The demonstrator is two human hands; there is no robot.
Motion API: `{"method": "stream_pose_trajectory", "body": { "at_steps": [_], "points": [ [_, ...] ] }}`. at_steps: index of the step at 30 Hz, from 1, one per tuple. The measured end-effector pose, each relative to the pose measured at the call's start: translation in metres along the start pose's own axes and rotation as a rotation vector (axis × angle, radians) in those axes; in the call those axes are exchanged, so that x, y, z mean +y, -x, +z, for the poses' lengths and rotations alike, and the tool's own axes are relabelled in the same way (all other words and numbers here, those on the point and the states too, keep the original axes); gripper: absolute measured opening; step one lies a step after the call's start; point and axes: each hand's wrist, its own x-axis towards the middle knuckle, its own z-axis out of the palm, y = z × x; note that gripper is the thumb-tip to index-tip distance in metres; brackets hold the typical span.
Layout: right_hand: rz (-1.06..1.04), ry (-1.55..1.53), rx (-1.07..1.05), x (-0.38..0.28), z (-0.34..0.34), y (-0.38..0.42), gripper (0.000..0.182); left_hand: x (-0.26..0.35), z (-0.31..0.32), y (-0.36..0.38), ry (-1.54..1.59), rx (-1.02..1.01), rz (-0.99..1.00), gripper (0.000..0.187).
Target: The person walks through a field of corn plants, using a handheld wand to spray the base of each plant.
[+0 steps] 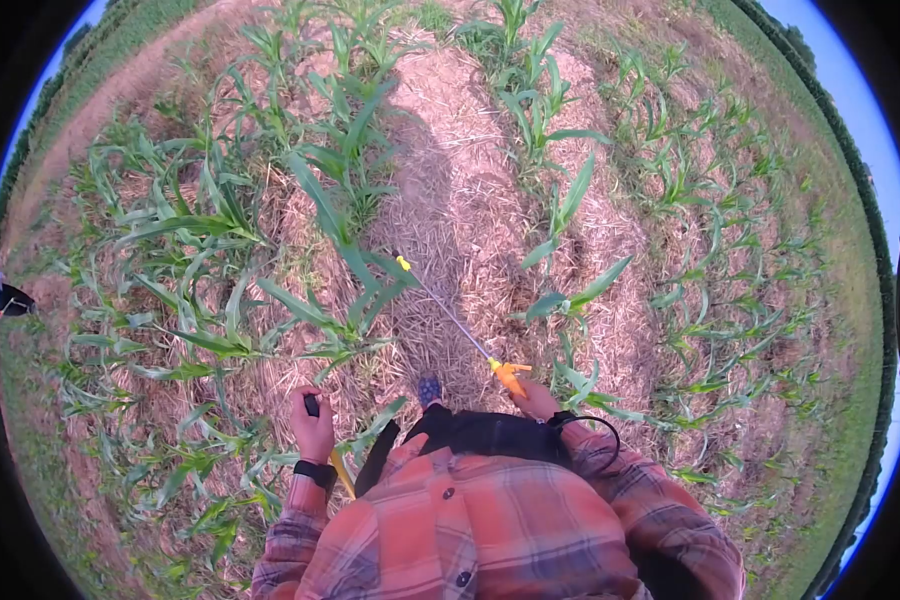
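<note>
My right hand [537, 400] is closed around the orange handle of a spray wand [510, 376]. The wand's thin metal tube [457, 321] slants forward and left to a yellow nozzle [403, 263], which hangs beside the leaves of a maize plant [350, 325]. On the other side, my left hand [313, 428] is wrapped around a black grip [311, 404]; most of it is hidden by the fingers. A yellow bar [343, 474] shows just behind that wrist. From the right forearm a dark hose [610, 432] curves.
Rows of young maize [545, 110] run forward on both sides of a straw-covered strip of soil [450, 170]. A patterned shoe [429, 390] stands on this strip. At the far left edge a white and dark object [5, 298] is partly visible.
</note>
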Motion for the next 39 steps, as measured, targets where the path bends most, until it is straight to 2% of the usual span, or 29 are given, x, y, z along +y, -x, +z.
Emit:
{"method": "stream_pose_trajectory", "body": {
  "at_steps": [1,3,5,6,8,9,13,15,16,17,19,20,21,23,25,27,29,31,32,34,35,36,37,39],
  "points": [
    [-0.002,0.01,-0.092,-0.019,-0.006,-0.007,0.03,-0.001,-0.001,-0.008,0.037,-0.003,-0.039,0.014],
    [-0.031,-0.008,-0.1,-0.04,-0.007,-0.022,0.029,0.001,-0.003,-0.024,0.019,-0.015,-0.044,0.015],
    [-0.233,-0.034,-0.122,-0.049,-0.008,-0.031,0.028,-0.001,-0.002,-0.035,-0.001,-0.033,-0.053,0.016],
    [-0.251,-0.057,-0.11,-0.054,-0.01,-0.035,0.028,-0.001,-0.002,-0.041,-0.003,-0.047,-0.079,0.016],
    [-0.166,-0.089,-0.173,-0.062,-0.019,-0.042,0.028,0.003,0.002,-0.054,-0.004,-0.063,-0.101,0.016],
    [-0.086,-0.12,-0.243,-0.07,-0.026,-0.045,0.028,0.016,0.003,-0.058,-0.004,-0.046,-0.055,0.015],
    [0.048,-0.184,-0.243,-0.083,-0.045,-0.066,0.028,0.016,0.017,-0.082,-0.026,0.007,0.101,0.014],
    [-0.053,-0.151,-0.04,-0.066,-0.047,-0.083,0.028,0.023,0.024,-0.097,-0.053,-0.012,0.05,0.014],
    [0.025,-0.18,-0.079,-0.054,-0.047,-0.096,0.029,0.031,0.026,-0.102,-0.076,-0.028,-0.002,0.014],
    [0.016,-0.186,-0.077,-0.042,-0.048,-0.107,0.029,0.04,0.03,-0.112,-0.08,-0.022,0.006,0.014],
    [-0.072,-0.127,0.107,-0.028,-0.06,-0.122,0.03,0.06,0.04,-0.134,-0.097,0.016,0.067,0.015],
    [-0.043,-0.07,0.125,-0.02,-0.068,-0.13,0.025,0.055,0.047,-0.147,-0.065,0.046,0.168,0.015],
    [-0.048,-0.078,0.133,-0.011,-0.078,-0.139,0.025,0.067,0.056,-0.157,-0.069,0.046,0.18,0.015],
    [0.138,-0.139,0.133,0.008,-0.09,-0.15,0.026,0.091,0.07,-0.177,-0.123,-0.013,0.122,0.015],
    [0.149,-0.245,0.165,0.016,-0.111,-0.152,0.026,0.106,0.085,-0.196,-0.147,-0.059,0.118,0.015],
    [0.3,-0.177,0.382,0.028,-0.123,-0.159,0.031,0.115,0.097,-0.214,-0.153,-0.067,0.133,0.015],
    [0.253,-0.235,0.381,0.054,-0.132,-0.171,0.03,0.136,0.109,-0.224,-0.162,-0.068,0.148,0.016],
    [0.405,-0.185,0.472,0.055,-0.153,-0.172,0.03,0.144,0.121,-0.231,-0.166,-0.063,0.126,0.015],
    [0.458,-0.303,0.491,0.086,-0.141,-0.184,0.031,0.148,0.126,-0.236,-0.168,-0.064,0.126,0.015],
    [0.47,-0.279,0.553,0.079,-0.161,-0.183,0.03,0.153,0.137,-0.243,-0.26,-0.03,0.32,0.015],
    [0.48,-0.255,0.615,0.074,-0.171,-0.184,0.03,0.156,0.139,-0.246,-0.261,-0.026,0.315,0.015],
    [0.502,-0.376,0.596,0.119,-0.152,-0.2,0.029,0.159,0.14,-0.25,-0.24,-0.053,0.242,0.015],
    [0.498,-0.376,0.593,0.11,-0.159,-0.202,0.029,0.161,0.14,-0.253,-0.217,-0.079,0.171,0.015],
    [0.532,-0.267,0.618,0.092,-0.175,-0.201,0.028,0.165,0.144,-0.261,-0.183,-0.081,0.177,0.016]
  ]
}}
